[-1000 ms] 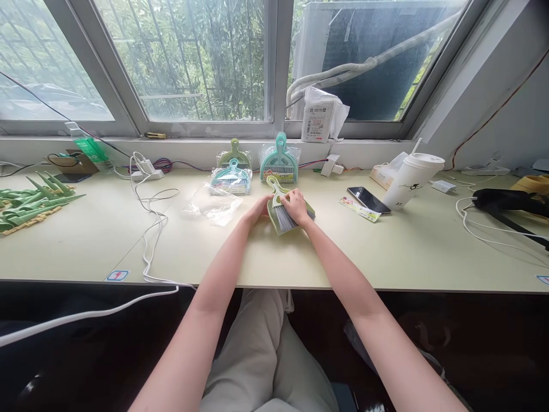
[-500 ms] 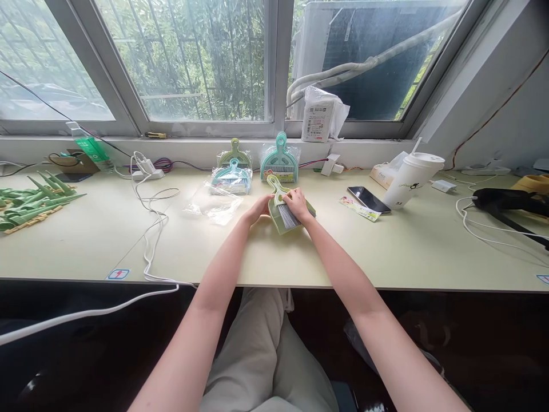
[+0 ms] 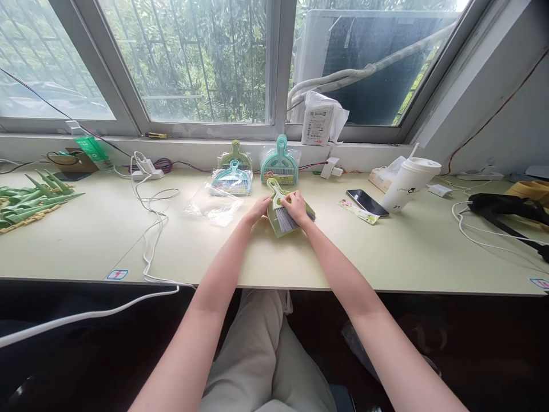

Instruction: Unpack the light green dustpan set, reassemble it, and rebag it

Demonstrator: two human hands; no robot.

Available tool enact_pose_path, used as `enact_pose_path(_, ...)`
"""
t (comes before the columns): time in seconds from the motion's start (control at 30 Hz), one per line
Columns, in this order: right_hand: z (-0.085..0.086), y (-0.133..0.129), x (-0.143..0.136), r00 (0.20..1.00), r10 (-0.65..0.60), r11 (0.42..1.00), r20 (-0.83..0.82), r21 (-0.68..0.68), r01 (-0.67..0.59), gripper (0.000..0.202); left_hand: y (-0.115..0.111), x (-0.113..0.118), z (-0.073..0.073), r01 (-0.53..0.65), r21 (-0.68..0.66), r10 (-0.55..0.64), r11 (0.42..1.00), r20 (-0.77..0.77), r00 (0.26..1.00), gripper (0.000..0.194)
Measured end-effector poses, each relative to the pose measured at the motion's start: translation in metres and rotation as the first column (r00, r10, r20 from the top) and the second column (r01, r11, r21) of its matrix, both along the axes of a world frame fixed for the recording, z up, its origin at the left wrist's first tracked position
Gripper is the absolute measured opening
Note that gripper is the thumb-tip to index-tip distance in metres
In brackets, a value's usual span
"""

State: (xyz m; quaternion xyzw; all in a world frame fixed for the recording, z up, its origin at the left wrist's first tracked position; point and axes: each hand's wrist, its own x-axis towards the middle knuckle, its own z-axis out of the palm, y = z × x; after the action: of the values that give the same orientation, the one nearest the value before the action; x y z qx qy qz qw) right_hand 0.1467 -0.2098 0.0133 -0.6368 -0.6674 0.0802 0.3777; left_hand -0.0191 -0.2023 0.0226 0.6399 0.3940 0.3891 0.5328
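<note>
A green dustpan (image 3: 275, 225) rests at a slant on the table in front of me, with a small hand brush (image 3: 286, 220) with grey bristles lying in it. My left hand (image 3: 259, 209) grips the dustpan's left edge, its fingertips partly hidden behind the pan. From the right, my right hand (image 3: 297, 208) is closed over the brush head, thumb and fingers pressed on it below the handles. The looped light-green handles point up and to the left. Just left of my left hand lies a crumpled clear plastic bag (image 3: 214, 206).
Wrapped dustpan sets, one blue (image 3: 233, 178) and one turquoise (image 3: 280, 163), stand at the back. To the right are a phone (image 3: 367, 202), a printed card (image 3: 358, 212) and a white cup (image 3: 409, 186). White cables (image 3: 150, 240) run down the left; green woven leaves (image 3: 36, 200) lie beyond.
The view has shifted very slightly. Both hands keep their hold on the dustpan and brush, with hardly any movement.
</note>
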Motion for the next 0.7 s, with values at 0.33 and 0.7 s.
enact_pose_path(0.33, 0.004, -0.006, -0.005, 0.995, -0.040, 0.999, 0.090, 0.039, 0.037, 0.015, -0.006, -0.003, 0.002, 0.087, -0.106, -0.088, 0.991, -0.006, 0.996, 0.052)
enact_pose_path(0.7, 0.013, -0.010, -0.009, 0.999, -0.021, 0.999, 0.030, -0.030, 0.022, 0.017, 0.010, 0.014, -0.007, -0.172, 0.088, 0.175, 0.981, -0.026, 0.984, 0.045)
